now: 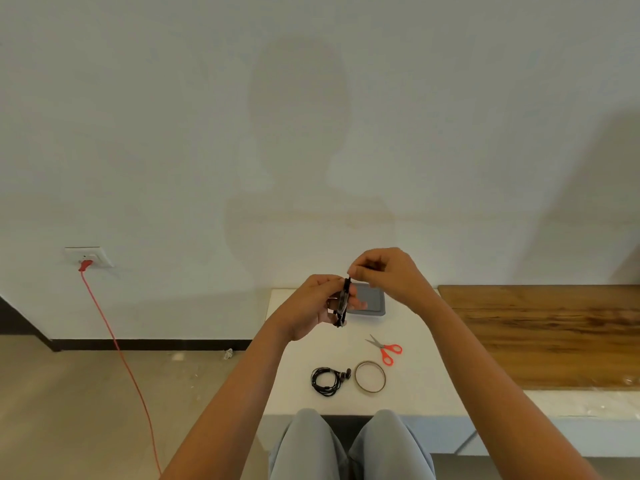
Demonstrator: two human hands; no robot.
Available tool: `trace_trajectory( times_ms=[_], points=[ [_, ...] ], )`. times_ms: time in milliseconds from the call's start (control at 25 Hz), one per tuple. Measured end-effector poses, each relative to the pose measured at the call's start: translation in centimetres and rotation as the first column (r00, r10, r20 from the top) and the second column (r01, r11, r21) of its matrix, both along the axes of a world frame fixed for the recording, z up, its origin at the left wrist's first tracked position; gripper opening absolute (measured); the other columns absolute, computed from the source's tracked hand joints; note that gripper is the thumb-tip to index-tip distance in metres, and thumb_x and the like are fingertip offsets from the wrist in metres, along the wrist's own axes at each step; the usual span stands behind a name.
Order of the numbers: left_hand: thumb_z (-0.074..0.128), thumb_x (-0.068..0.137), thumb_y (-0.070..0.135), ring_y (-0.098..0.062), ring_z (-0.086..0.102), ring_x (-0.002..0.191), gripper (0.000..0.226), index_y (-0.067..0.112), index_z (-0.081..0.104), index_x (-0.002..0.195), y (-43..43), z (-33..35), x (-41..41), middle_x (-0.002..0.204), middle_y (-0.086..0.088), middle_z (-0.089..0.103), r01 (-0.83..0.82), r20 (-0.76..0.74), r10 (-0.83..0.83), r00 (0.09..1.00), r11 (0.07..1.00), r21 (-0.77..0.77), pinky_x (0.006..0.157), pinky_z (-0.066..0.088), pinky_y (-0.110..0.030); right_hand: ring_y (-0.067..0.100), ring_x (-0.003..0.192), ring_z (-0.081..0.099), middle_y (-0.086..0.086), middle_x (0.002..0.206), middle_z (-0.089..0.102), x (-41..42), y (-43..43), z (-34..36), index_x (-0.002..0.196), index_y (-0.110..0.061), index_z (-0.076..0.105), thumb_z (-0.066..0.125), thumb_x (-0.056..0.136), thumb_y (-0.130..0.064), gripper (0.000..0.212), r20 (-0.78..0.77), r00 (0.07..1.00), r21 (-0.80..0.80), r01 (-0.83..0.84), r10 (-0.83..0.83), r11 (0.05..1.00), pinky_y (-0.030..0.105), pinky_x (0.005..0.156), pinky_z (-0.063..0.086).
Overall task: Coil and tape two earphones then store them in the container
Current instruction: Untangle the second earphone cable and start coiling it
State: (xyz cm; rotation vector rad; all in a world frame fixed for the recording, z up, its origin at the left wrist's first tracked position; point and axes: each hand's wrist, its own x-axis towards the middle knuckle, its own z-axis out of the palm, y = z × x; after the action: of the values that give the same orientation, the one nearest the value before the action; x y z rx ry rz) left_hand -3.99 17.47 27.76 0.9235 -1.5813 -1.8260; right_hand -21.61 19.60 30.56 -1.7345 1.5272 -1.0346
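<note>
My left hand holds a black coiled earphone edge-on above the white table. My right hand pinches at the top of that coil with thumb and fingers closed; whether tape is between them is too small to tell. A second black earphone lies coiled on the table near the front. Beside it on the right lies a roll of clear tape. The grey container sits at the table's far side, partly hidden behind my hands.
Red-handled scissors lie right of centre on the table. A wooden surface adjoins the table's right side. A red cable hangs from a wall socket at left. My knees are under the front edge.
</note>
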Motion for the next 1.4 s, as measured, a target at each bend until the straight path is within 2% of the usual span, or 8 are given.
trace_trajectory(
  times_ms=[120,320,480,560,720,920,1200,1400],
  points=[
    [0.037,0.100,0.016,-0.039,0.065,0.107,0.033,0.006,0.061,0.081,0.1,0.5,0.1,0.074,-0.010,0.064,0.014,-0.104,-0.002,0.995,0.993,0.115,0.090,0.046,-0.062,0.010,0.064,0.055,0.001,0.072,0.068,-0.1,-0.4,-1.2,0.086,-0.014,0.074,0.071,0.083,-0.019,0.007,0.342,0.938,0.109,0.013,-0.050,0.994,0.019,0.061,0.048],
    [0.037,0.101,0.027,-0.021,0.070,0.081,0.037,0.014,0.052,0.070,0.3,1.0,0.1,0.059,0.001,0.048,-0.007,-0.263,0.069,0.962,0.973,0.231,0.084,0.051,-0.056,0.016,0.072,0.060,0.004,0.080,0.069,1.9,0.7,-3.9,0.090,-0.013,0.070,0.055,0.094,-0.015,0.016,0.644,0.760,0.284,-0.130,-0.088,0.950,0.032,0.073,0.052],
    [0.040,0.100,0.029,-0.011,0.063,0.067,0.037,0.018,0.049,0.066,0.1,-0.1,0.2,0.053,0.005,0.041,-0.077,-0.279,0.151,0.948,0.963,0.258,0.080,0.053,-0.045,0.011,0.083,0.065,0.001,0.087,0.070,2.9,1.8,-5.3,0.094,-0.014,0.073,0.059,0.092,-0.022,0.016,0.744,0.654,0.310,-0.156,-0.138,0.938,0.035,0.086,0.054],
    [0.042,0.099,0.029,-0.010,0.061,0.066,0.034,0.018,0.052,0.067,0.1,-0.7,0.2,0.053,0.006,0.039,-0.068,-0.298,0.149,0.943,0.962,0.266,0.076,0.054,-0.042,0.012,0.084,0.065,0.002,0.086,0.070,3.3,2.3,-5.5,0.092,-0.013,0.074,0.061,0.091,-0.019,0.015,0.734,0.662,0.279,-0.095,-0.149,0.956,0.029,0.080,0.055],
    [0.039,0.101,0.024,-0.010,0.060,0.066,0.031,0.012,0.058,0.079,0.7,-1.7,-0.3,0.053,0.004,0.040,-0.037,-0.368,0.153,0.917,0.952,0.304,0.078,0.056,-0.045,0.015,0.072,0.068,0.014,0.085,0.071,3.7,2.4,-5.4,0.096,-0.007,0.074,0.057,0.093,-0.014,0.018,0.534,0.824,0.154,0.127,-0.191,0.980,0.027,0.065,0.056],
    [0.037,0.102,0.024,-0.018,0.069,0.073,0.034,0.009,0.056,0.078,0.4,-3.2,0.1,0.052,0.002,0.047,-0.098,-0.291,0.197,0.936,0.942,0.322,0.086,0.055,-0.037,-0.003,0.054,0.055,-0.003,0.074,0.068,3.1,2.0,-5.5,0.083,-0.016,0.072,0.057,0.091,-0.015,0.017,0.044,0.954,0.005,0.297,-0.297,0.955,0.007,0.055,0.040],
    [0.039,0.097,0.052,-0.014,0.070,0.083,0.050,0.012,0.068,0.086,-2.0,-2.8,0.6,0.077,-0.005,0.073,-0.023,0.275,-0.012,0.961,0.992,0.124,0.098,0.051,-0.034,0.004,0.048,0.041,-0.008,0.054,0.050,2.3,0.8,-6.5,0.081,-0.013,0.071,0.057,0.092,-0.017,0.018,-0.323,0.935,-0.119,0.114,-0.147,0.986,0.014,0.049,0.030],
    [0.047,0.097,0.041,-0.010,0.061,0.072,0.038,0.012,0.067,0.085,-3.5,-4.0,0.0,0.052,0.011,0.054,0.059,0.323,-0.108,0.940,0.986,0.157,0.102,0.047,-0.036,0.008,0.066,0.044,0.005,0.075,0.063,0.5,-1.0,-8.1,0.087,-0.011,0.073,0.057,0.091,-0.012,0.018,-0.468,0.883,-0.180,-0.128,0.029,0.975,0.013,0.059,0.029]
  ],
)
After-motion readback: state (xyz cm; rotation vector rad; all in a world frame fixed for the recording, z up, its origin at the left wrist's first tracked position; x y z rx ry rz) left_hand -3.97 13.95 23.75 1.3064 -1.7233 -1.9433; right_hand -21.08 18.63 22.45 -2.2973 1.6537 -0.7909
